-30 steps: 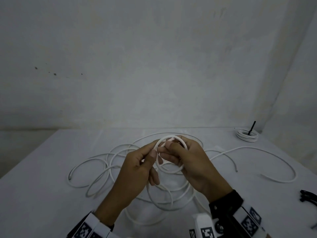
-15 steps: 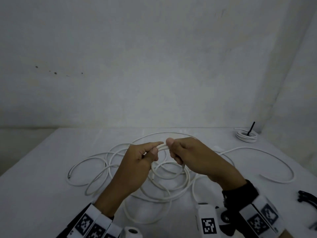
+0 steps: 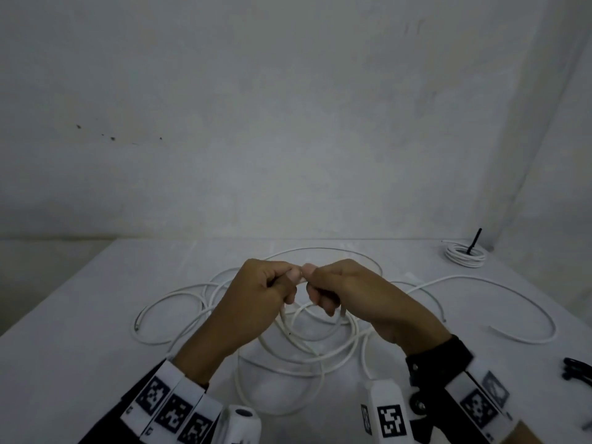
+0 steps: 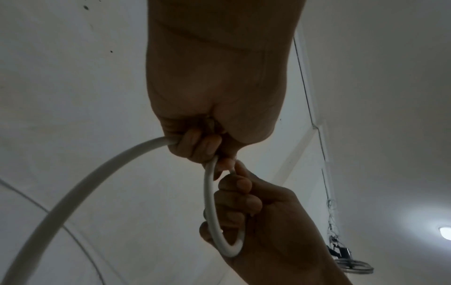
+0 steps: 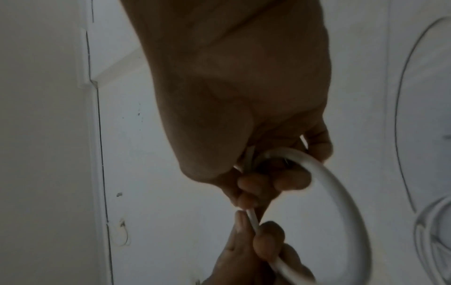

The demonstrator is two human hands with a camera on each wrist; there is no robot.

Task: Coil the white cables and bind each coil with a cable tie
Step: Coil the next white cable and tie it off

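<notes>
A long white cable point(image 3: 307, 344) lies in loose loops on the white table point(image 3: 80, 347), and one stretch of it is lifted between both hands. My left hand point(image 3: 275, 283) grips the cable in a fist, thumb pressed on top. My right hand point(image 3: 326, 290) grips it too, thumb tips almost touching. In the left wrist view the cable point(image 4: 209, 202) bends in a small loop from my left hand point(image 4: 207, 148) into my right hand point(image 4: 239, 202). The right wrist view shows the cable point(image 5: 341, 192) arcing out of my right hand point(image 5: 266, 183).
A finished white coil point(image 3: 464, 254) with a black cable tie point(image 3: 474, 240) standing up sits at the table's far right corner. More black cable ties point(image 3: 576, 371) lie at the right edge. Another loose cable point(image 3: 512, 296) curves across the right side.
The round loop that both hands held upright one second ago has been pulled down small. Both hands have closed into fists on the cable, thumbs meeting.
</notes>
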